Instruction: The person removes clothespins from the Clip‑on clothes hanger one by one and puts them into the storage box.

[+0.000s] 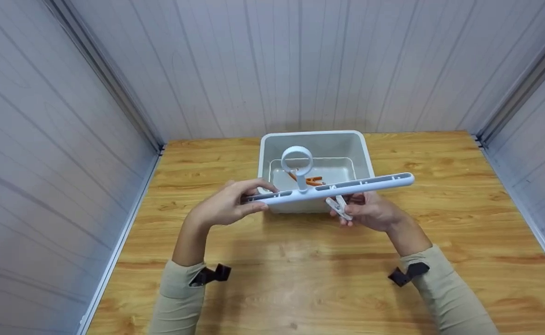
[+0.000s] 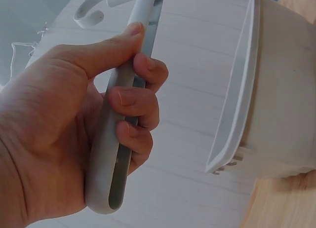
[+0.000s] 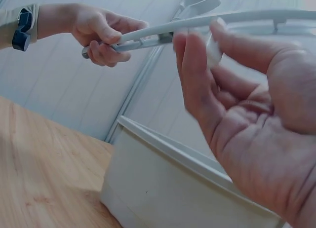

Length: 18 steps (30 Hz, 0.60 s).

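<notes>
Nearest to me are both beige sleeves, each with a black strap at the wrist, above the wooden bench (image 1: 272, 279). Just beyond them my left hand (image 1: 223, 204) grips the left end of the white hanger bar (image 1: 328, 190): my thumb lies along its top edge and my fingers (image 2: 132, 103) curl round it from below, closed tight on the plastic. The bar runs level from left to right, held in the air above the near rim of the bin. Under its middle hangs a white clip (image 1: 338, 207), and my right hand (image 1: 370, 211) pinches that clip between thumb and fingertips, my palm turned up beneath the bar. Behind the bar stands its round hook ring (image 1: 297, 160). Farther off, the white plastic bin (image 1: 360, 153) sits on the bench against the back wall, with orange pegs (image 1: 310, 180) lying on its floor.
</notes>
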### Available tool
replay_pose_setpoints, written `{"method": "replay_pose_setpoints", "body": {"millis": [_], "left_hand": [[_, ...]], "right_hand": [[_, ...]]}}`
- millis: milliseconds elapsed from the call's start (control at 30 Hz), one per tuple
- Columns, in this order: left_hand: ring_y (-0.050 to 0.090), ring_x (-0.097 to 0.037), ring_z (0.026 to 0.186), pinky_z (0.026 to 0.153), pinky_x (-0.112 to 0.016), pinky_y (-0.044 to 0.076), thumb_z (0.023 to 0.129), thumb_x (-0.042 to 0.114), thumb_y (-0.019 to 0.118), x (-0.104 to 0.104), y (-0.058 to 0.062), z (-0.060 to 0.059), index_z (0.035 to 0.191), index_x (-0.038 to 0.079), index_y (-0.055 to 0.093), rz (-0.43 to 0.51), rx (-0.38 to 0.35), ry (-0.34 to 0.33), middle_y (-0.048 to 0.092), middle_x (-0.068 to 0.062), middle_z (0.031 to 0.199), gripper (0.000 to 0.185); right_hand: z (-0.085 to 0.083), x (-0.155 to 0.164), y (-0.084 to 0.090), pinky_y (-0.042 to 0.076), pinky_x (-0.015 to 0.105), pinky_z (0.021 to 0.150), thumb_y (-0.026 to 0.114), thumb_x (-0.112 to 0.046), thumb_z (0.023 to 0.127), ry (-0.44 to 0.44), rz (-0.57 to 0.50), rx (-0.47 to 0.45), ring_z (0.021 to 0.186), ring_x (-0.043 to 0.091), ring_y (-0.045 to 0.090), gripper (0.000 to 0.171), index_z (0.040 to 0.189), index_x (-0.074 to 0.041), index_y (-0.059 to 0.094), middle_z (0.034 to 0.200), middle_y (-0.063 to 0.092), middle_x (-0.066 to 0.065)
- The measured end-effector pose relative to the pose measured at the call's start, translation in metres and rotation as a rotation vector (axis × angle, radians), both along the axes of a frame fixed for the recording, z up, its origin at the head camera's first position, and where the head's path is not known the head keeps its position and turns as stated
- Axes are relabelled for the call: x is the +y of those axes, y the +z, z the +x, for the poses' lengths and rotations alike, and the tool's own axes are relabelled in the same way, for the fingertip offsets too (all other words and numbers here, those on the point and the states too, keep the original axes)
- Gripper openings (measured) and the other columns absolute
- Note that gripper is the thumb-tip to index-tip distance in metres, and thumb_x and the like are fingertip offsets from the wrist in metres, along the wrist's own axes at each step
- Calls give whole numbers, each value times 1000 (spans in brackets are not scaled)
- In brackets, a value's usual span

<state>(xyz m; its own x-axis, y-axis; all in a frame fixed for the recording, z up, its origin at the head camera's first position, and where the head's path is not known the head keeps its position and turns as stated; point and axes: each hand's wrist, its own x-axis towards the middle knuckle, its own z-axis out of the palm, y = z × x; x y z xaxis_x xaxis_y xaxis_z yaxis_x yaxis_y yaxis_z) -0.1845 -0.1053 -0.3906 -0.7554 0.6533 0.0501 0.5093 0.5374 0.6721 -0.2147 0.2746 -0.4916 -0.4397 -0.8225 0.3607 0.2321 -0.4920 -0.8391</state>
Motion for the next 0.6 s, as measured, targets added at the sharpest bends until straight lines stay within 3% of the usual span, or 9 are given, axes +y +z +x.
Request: {"method": "replay_pose_setpoints", "body": {"millis": [100, 300, 600], "left_hand": [[43, -5, 64, 63, -22, 37, 110, 24, 74, -1, 6, 4, 142, 20, 72, -42, 45, 30, 59, 2, 79, 32], [36, -3, 60, 57, -22, 28, 109, 29, 77, 2, 13, 14, 137, 24, 74, -144, 213, 97, 54, 7, 73, 29], [36, -6, 59, 55, -22, 27, 109, 27, 76, 18, 4, 23, 138, 25, 74, -154, 298, 191, 60, 2, 74, 29]], "right_hand": [[1, 2, 2, 65, 18, 87, 57, 4, 114, -89, 89, -10, 100, 6, 81, 35, 142, -8, 73, 122, 84, 2], [5, 0, 1, 64, 18, 83, 61, 6, 111, -256, 220, 2, 93, 6, 79, 34, 134, -14, 75, 112, 83, -2], [9, -7, -2, 65, 17, 79, 59, 7, 111, -380, 149, -61, 90, 8, 80, 34, 132, -14, 77, 109, 80, -2]]}}
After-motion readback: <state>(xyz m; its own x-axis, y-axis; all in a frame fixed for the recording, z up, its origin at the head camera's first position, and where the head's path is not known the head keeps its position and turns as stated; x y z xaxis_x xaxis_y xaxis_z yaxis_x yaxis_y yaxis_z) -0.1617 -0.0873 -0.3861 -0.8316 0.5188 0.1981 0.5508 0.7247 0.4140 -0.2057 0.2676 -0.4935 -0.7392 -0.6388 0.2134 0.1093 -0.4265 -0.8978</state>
